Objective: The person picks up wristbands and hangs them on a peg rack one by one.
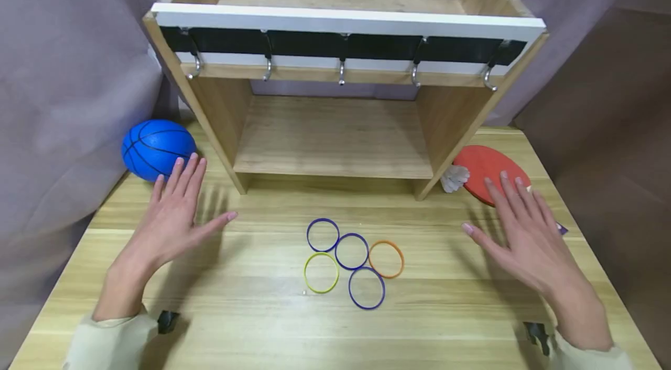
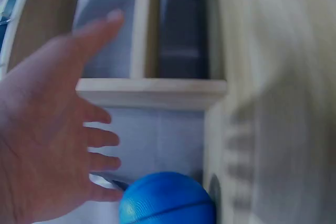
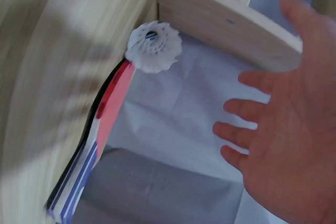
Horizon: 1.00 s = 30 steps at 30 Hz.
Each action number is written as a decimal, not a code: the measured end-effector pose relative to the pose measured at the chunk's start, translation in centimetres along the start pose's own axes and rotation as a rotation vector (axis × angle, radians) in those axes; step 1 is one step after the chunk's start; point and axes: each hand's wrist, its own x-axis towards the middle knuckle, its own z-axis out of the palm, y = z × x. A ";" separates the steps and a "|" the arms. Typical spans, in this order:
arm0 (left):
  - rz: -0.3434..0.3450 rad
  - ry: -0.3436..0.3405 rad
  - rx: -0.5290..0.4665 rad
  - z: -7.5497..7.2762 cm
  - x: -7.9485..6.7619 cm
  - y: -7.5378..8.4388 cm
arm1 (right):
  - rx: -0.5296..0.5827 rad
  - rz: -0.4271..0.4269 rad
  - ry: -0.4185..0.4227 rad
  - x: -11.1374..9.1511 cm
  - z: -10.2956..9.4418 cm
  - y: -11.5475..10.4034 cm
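Observation:
My left hand [image 1: 170,221] hovers above the table's left side, fingers straight and thumb spread, holding nothing. Just past its fingertips lies a blue ball [image 1: 157,145] with black lines. On the right, my right hand [image 1: 526,236] is likewise spread over the table with nothing in it. Beneath and beyond its fingers is a red table tennis paddle [image 1: 490,172], with a white shuttlecock [image 3: 154,47] beside it. Between the hands, several thin rings lie flat in a cluster: a yellow ring [image 1: 305,278], an orange ring [image 1: 402,259] and purple ones, including a front purple ring [image 1: 350,291].
A wooden shelf unit [image 1: 335,137] stands at the back of the table [image 1: 262,323]. Along its white and black top bar [image 1: 304,42] hang several metal hooks [image 1: 342,70]. Grey cloth [image 1: 63,96] surrounds the table.

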 end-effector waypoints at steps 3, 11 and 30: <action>0.030 0.204 -0.136 -0.7 1.3 0.7 | 0.013 -0.048 0.064 0.1 -0.5 -0.9; -0.068 0.645 -0.512 -2.8 4.5 4.8 | 0.129 -0.282 0.064 1.1 0.7 -5.7; -0.117 0.766 -0.618 -2.4 5.8 6.3 | 0.197 -0.407 -0.089 2.0 4.1 -9.0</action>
